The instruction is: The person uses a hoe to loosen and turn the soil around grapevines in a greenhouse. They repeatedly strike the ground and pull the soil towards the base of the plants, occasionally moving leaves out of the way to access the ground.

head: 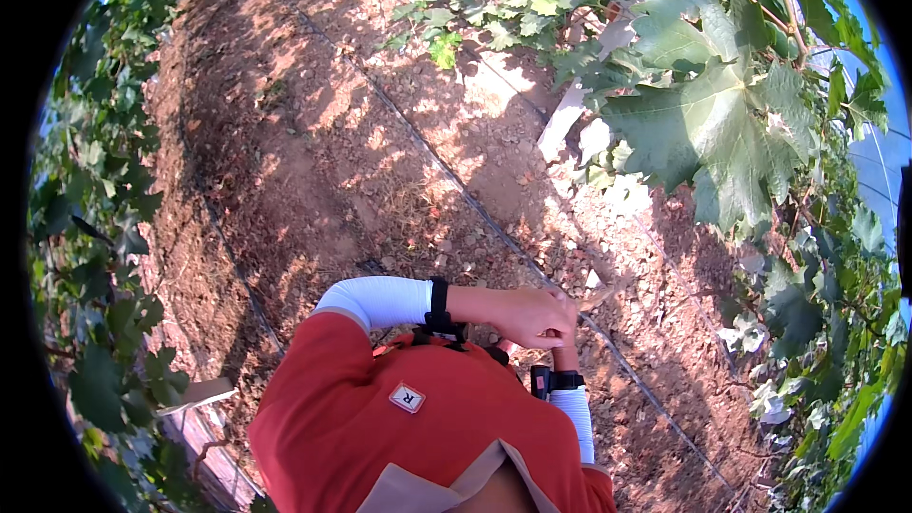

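My left hand (533,317) reaches across in front of my body, its fingers curled at my right wrist. It overlaps most of my right hand (566,352), so whatever lies between the hands is hidden. Each wrist has a black strap; a dark device (541,382) sits by the right one. White sleeves (392,299) cover parts of both arms below a red shirt (456,420) with a small patch. Beneath the hands, a dark thin hose or line (491,222) runs diagonally across reddish, stony soil.
Leafy grapevines (719,114) fill the right side, with one large leaf near the camera. More vines (107,228) line the left. Pale sheets or scraps (563,121) hang by the foliage, and a pale board-like piece (201,395) lies lower left.
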Available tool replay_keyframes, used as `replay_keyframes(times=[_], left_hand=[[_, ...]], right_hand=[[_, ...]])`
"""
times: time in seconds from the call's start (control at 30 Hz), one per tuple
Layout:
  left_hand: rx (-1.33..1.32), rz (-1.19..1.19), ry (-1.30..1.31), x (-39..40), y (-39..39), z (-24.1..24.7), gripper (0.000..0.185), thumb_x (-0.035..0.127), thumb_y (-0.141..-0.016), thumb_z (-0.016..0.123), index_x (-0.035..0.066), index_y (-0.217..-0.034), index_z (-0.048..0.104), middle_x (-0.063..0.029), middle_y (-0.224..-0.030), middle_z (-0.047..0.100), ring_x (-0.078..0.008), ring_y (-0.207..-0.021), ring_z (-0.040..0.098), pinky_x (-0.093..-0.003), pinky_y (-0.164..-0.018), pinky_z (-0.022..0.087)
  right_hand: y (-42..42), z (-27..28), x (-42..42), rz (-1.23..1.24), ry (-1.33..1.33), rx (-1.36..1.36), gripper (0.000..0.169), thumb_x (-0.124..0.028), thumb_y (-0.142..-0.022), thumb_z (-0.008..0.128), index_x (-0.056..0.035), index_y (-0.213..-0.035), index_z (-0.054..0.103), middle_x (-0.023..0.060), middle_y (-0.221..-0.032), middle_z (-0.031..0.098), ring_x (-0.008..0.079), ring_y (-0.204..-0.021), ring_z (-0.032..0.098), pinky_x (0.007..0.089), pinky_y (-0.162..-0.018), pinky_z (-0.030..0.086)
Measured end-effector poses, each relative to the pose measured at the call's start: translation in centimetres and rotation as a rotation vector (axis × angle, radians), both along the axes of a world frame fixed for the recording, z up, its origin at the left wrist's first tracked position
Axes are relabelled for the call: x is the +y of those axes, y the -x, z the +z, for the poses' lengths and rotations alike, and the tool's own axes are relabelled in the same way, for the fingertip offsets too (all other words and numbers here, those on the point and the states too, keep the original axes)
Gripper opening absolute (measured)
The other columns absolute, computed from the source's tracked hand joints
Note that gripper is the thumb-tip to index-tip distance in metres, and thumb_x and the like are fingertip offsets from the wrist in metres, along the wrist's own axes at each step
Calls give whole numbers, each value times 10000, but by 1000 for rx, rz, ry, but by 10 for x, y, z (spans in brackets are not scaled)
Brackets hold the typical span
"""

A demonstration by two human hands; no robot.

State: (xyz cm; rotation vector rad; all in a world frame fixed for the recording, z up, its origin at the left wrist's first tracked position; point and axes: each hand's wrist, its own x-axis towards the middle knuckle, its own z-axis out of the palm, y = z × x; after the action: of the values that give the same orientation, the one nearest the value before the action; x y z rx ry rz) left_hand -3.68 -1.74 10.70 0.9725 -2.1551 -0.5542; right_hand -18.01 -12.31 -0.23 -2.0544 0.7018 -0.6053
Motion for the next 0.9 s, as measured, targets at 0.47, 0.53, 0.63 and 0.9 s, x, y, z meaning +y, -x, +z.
replay_keyframes(times=[0.47,0.53,0.63,0.9], left_hand=[[33,-43,5,1,-7,2,157,207,-852,562,77,-774,599,-118,-730,588,-319,-728,581,-434,-736,444],[34,-37,33,2,-9,3,153,203,-849,563,76,-771,600,-118,-730,589,-316,-728,583,-433,-734,443],[43,-35,28,2,-11,3,150,197,-841,571,72,-764,601,-120,-732,591,-316,-727,584,-431,-727,445],[26,-23,-41,1,-16,7,160,193,-839,576,55,-762,602,-132,-744,596,-332,-719,578,-428,-735,451]], right_hand=[[0,-6,3,-56,-39,60,594,-462,-961,272,-39,-774,645,152,-723,629,339,-716,610,431,-680,453],[-2,-5,3,-57,-39,64,595,-463,-961,274,-38,-773,645,152,-722,629,339,-716,610,430,-680,453],[-5,-4,2,-53,-36,68,595,-465,-960,275,-37,-773,644,152,-722,629,338,-715,610,429,-679,453],[-12,-3,-1,-51,-29,63,616,-493,-949,285,-26,-756,638,156,-710,623,336,-704,609,423,-673,453]])
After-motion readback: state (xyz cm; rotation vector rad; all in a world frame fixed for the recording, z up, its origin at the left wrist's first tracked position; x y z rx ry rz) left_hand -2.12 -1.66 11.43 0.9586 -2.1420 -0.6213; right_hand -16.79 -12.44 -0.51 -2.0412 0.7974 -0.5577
